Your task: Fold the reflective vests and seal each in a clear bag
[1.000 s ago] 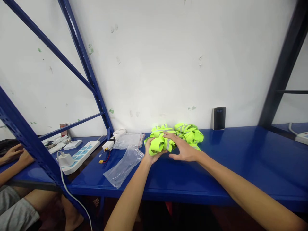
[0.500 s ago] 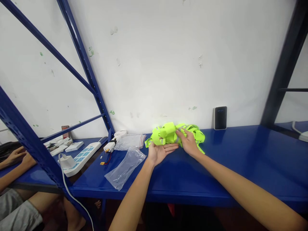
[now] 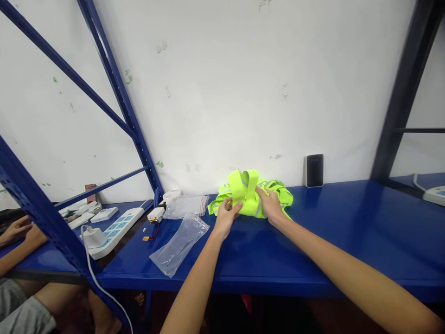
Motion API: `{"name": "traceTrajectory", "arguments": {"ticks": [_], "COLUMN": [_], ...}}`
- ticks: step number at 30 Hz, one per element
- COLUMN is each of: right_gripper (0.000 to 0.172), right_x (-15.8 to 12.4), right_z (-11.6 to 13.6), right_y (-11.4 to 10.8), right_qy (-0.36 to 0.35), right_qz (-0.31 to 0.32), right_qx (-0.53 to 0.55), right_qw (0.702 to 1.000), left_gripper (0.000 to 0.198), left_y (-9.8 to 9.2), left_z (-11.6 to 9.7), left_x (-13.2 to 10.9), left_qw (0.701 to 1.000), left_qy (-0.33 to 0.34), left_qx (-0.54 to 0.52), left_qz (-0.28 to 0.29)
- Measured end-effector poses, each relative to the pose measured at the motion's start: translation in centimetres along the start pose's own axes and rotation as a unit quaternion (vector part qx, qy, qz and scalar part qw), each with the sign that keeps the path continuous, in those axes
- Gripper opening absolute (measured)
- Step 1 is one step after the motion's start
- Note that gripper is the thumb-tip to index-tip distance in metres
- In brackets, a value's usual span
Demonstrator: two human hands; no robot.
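Observation:
A crumpled bundle of neon-yellow reflective straps (image 3: pixel 259 198) with silver-grey stripes lies on the blue tabletop against the wall. One wide strap stands up in a loop in the middle of it. My left hand (image 3: pixel 225 216) is closed on the strap at the front left, thumb on top and fingers curled behind. At the right side of that loop, my right hand (image 3: pixel 271 205) grips the straps; its fingertips are partly hidden in the folds. To the left of the bundle lie a clear zip bag (image 3: pixel 179 246) and a stack of clear bags (image 3: pixel 187 205).
A black-faced device (image 3: pixel 314 170) stands upright by the wall on the right. Toward the left are a small white box with wires (image 3: pixel 157 213), a power strip (image 3: pixel 116 232) with a plugged-in charger, and blue rack posts (image 3: pixel 118 79). Another person's hands (image 3: pixel 26 232) rest beyond the post.
My left hand has turned from lying palm-up and open under the straps to gripping one. The strap loop now stands taller and wider between my hands.

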State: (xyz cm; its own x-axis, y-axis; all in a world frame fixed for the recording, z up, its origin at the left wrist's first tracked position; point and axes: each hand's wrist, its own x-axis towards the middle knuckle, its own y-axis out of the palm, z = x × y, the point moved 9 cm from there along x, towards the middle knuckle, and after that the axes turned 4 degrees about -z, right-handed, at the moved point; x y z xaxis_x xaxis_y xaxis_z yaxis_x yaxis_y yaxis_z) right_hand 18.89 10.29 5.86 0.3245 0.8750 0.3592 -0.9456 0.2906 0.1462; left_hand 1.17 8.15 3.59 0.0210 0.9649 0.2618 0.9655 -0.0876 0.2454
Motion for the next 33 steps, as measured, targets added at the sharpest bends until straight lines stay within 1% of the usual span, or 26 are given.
{"name": "traceTrajectory", "arguments": {"ticks": [1,2,3,4,6,7,8,9,10,12,14,16,18,21,23,26,28,31,33], "right_gripper": [0.037,0.037,0.038,0.038,0.033,0.03,0.028,0.027,0.028,0.029,0.031,0.032,0.033,0.031,0.027,0.025,0.026,0.026,0.025], "right_x": [0.1,0.2,0.3,0.4,0.5,0.5,0.4,0.2,0.0,-0.5,-1.0,-1.3,-1.5,-1.5,-1.5,-1.7,-1.9,-2.5,-3.0], "right_z": [0.1,0.2,0.4,0.5,0.6,0.6,0.5,0.5,0.4,0.5,0.6,0.9,1.0,1.3,1.7,2.3,2.9,4.0,4.8], "right_y": [0.1,0.0,-0.1,-0.2,-0.3,-0.3,-0.1,0.0,0.2,0.7,1.1,1.3,1.4,1.4,1.6,1.8,1.7,1.9,1.9], "right_qy": [-0.009,-0.023,-0.037,-0.049,-0.062,-0.062,-0.059,-0.052,-0.045,-0.034,-0.032,-0.038,-0.047,-0.073,-0.102,-0.148,-0.179,-0.237,-0.275], "right_qz": [0.003,0.003,0.002,0.001,0.0,0.0,0.003,0.005,0.009,0.019,0.029,0.037,0.044,0.057,0.071,0.074,0.065,0.064,0.073], "right_qx": [0.006,0.007,0.002,-0.006,-0.025,-0.033,-0.038,-0.042,-0.045,-0.052,-0.067,-0.086,-0.099,-0.127,-0.161,-0.206,-0.226,-0.231,-0.218], "right_qw": [1.0,1.0,0.999,0.999,0.998,0.998,0.998,0.998,0.998,0.998,0.997,0.995,0.993,0.988,0.979,0.964,0.955,0.941,0.934], "left_gripper": [0.062,0.068,0.073,0.076,0.07,0.063,0.053,0.045,0.039,0.038,0.042,0.046,0.05,0.061,0.073,0.089,0.093,0.085,0.078], "left_y": [-0.2,-0.5,-0.8,-1.0,-0.8,-0.4,0.0,0.5,0.9,1.6,2.0,1.9,2.0,2.6,2.7,2.4,2.5,2.7,2.9], "left_z": [-0.6,-1.5,-2.6,-3.8,-5.7,-6.2,-6.4,-6.5,-6.3,-5.9,-6.0,-6.5,-6.6,-5.5,-4.6,-3.8,-3.6,-3.9,-4.1], "left_x": [-0.2,-0.4,-0.9,-1.5,-2.9,-3.4,-3.8,-4.0,-4.0,-4.0,-4.0,-4.1,-4.0,-3.5,-3.2,-3.1,-3.2,-3.3,-3.3], "left_qw": [0.999,0.995,0.983,0.964,0.912,0.892,0.881,0.88,0.886,0.898,0.895,0.88,0.869,0.863,0.872,0.896,0.898,0.889,0.876], "left_qy": [0.031,0.077,0.132,0.191,0.289,0.319,0.335,0.337,0.329,0.3,0.291,0.304,0.312,0.291,0.262,0.217,0.207,0.228,0.252], "left_qx": [0.024,0.059,0.104,0.155,0.248,0.28,0.301,0.31,0.312,0.317,0.337,0.36,0.382,0.412,0.406,0.377,0.376,0.386,0.404], "left_qz": [-0.014,-0.04,-0.072,-0.105,-0.151,-0.155,-0.145,-0.125,-0.101,-0.055,-0.042,-0.053,-0.041,0.036,0.073,0.092,0.1,0.089,0.082]}}
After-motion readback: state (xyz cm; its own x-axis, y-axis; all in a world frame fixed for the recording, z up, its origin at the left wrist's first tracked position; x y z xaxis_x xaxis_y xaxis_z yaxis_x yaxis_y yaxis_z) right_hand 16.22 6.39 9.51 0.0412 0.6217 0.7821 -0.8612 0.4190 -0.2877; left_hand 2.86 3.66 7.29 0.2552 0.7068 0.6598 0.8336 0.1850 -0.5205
